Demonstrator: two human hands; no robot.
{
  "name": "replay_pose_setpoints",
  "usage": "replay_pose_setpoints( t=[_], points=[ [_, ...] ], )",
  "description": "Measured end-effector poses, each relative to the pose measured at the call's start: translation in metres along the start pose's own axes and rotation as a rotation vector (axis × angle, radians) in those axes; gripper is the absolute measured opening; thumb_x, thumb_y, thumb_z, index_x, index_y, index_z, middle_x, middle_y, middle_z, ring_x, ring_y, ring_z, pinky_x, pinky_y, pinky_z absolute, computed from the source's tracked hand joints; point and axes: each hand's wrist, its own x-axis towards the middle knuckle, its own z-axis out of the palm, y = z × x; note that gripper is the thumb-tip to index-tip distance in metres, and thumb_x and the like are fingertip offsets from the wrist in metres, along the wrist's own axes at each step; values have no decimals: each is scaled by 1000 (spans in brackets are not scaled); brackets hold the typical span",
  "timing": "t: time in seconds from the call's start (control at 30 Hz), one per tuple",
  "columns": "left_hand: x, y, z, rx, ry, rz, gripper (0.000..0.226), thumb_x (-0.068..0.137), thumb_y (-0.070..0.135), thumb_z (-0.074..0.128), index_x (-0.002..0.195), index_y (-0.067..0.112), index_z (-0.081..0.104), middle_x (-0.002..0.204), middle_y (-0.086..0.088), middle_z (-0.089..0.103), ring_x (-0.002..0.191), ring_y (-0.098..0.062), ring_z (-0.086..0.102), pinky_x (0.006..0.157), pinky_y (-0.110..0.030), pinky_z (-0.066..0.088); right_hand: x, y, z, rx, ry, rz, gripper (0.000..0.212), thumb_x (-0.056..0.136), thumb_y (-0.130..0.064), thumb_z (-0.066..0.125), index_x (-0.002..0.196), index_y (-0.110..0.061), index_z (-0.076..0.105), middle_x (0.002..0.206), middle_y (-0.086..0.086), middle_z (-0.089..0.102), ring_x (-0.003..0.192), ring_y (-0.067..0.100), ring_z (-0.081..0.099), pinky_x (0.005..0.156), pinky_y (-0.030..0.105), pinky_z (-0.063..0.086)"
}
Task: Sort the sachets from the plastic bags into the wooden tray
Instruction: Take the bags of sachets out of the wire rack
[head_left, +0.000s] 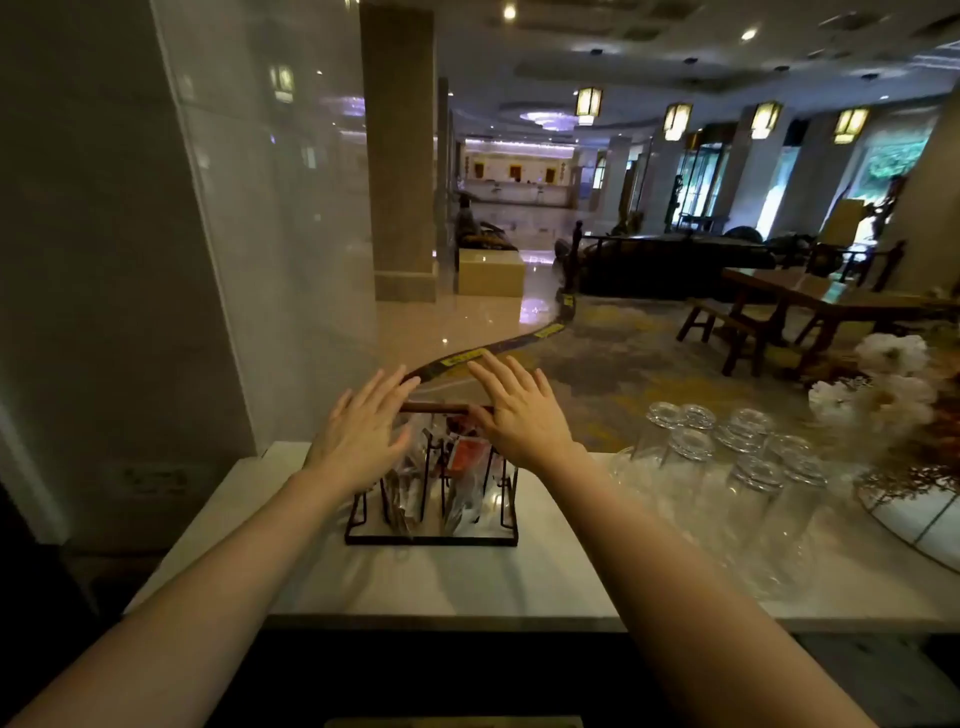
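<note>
Centrally, near the far edge of the white counter (467, 582), stands a black wire rack (431, 512) with a brown wooden handle (441, 409) across its top; no wooden tray shows apart from this. Its upright slots hold sachets (460, 483), some clear, one orange-red (462, 452), all on end and blurred. The left hand (363, 434) hovers at the rack's 10 o'clock with fingers straight and spread, gripping nothing. The right hand (517, 410) is at 1 o'clock, fingers likewise straight and apart; whether its thumb touches the handle cannot be told. At 3 o'clock from the rack, upturned drinking glasses (727, 467) stand clustered on the counter. Farther out the same way lie white flowers (883, 384) over a round dish (909, 514). Beyond the counter at 2 o'clock stands a wooden table (810, 301).
</note>
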Motion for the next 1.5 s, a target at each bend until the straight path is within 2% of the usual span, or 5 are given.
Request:
replay_pose_setpoints(
  t=[0.23, 0.47, 0.77, 1.37, 1.5],
  points=[
    [-2, -8, 19, 110, -9, 28, 74, 81, 59, 9, 149, 29, 14, 159, 6, 10, 146, -14, 7, 118, -46, 1, 13, -2, 13, 118, 11, 14, 45, 98, -34, 42, 142, -23, 39, 134, 7, 50, 122, 28, 47, 98, 43, 43],
    [-1, -10, 17, 109, -38, 32, 62, 94, 51, 31, 149, 28, 13, 160, 5, 0, 147, -12, -1, 119, -46, -2, 34, -11, 10, 202, -3, 169, 21, 96, -25, 48, 104, -17, 65, 107, 10, 60, 98, 32, 57, 67, 35, 40],
    [-1, -2, 19, 45, -23, -6, 67, 88, 48, 42, 146, 27, 16, 160, -1, -1, 147, -14, -3, 118, -48, -3, 60, -34, -19, 703, 229, 369, 26, 92, -17, 41, 70, -26, 53, 77, -2, 70, 72, 21, 68, 72, 48, 57],
    [-4, 1, 17, 105, -16, -26, 65, 92, 38, 43, 148, 26, 12, 160, -2, -2, 147, -17, -4, 117, -49, -5, 55, -30, -34, 1442, 460, 609, 29, 103, -23, 35, 86, -15, 57, 91, 4, 73, 80, 15, 72, 65, 26, 56],
    [-4, 2, 18, 112, -29, -29, 65, 93, 39, 40, 149, 26, 10, 160, -1, -1, 147, -17, -4, 118, -50, -4, 71, -17, -28, 1640, 460, 679, 26, 102, -18, 37, 92, -6, 58, 86, 11, 69, 59, 11, 68, 49, 23, 54]
  ],
)
